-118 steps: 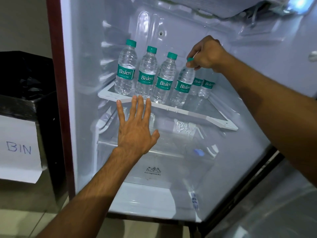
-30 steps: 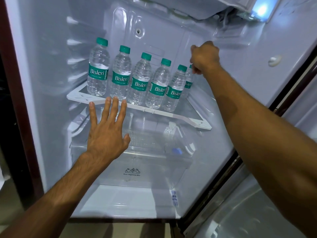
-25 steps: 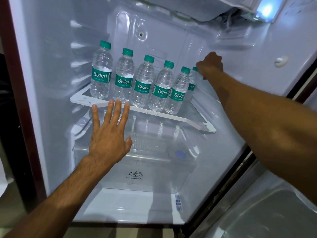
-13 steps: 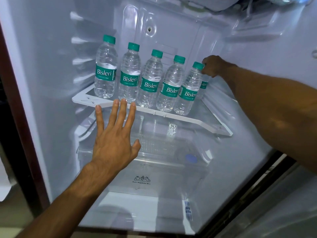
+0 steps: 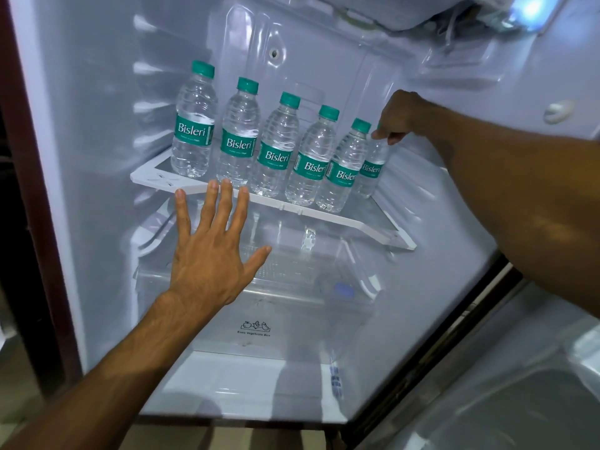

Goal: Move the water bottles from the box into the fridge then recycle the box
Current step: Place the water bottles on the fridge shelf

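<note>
Several clear Bisleri water bottles [image 5: 276,147] with green caps and labels stand in a row on the white-rimmed glass shelf [image 5: 328,216] inside the open fridge. My right hand [image 5: 397,116] reaches in from the right and pinches the top of the rightmost bottle [image 5: 371,167], whose cap it hides. My left hand [image 5: 211,245] is spread flat, its fingertips touching the shelf's front rim below the second bottle. The box is out of view.
Under the shelf sits a clear vegetable drawer [image 5: 259,306]. The fridge's dark red left edge [image 5: 35,222] frames the opening. The fridge lamp [image 5: 529,11] glows at the top right. A grey surface [image 5: 506,401] lies at the bottom right.
Since 4.7 s ago a fifth bottle stands in the front row. My right hand has gone from the fourth bottle's cap to the rightmost bottle. My left hand stays at the shelf rim.
</note>
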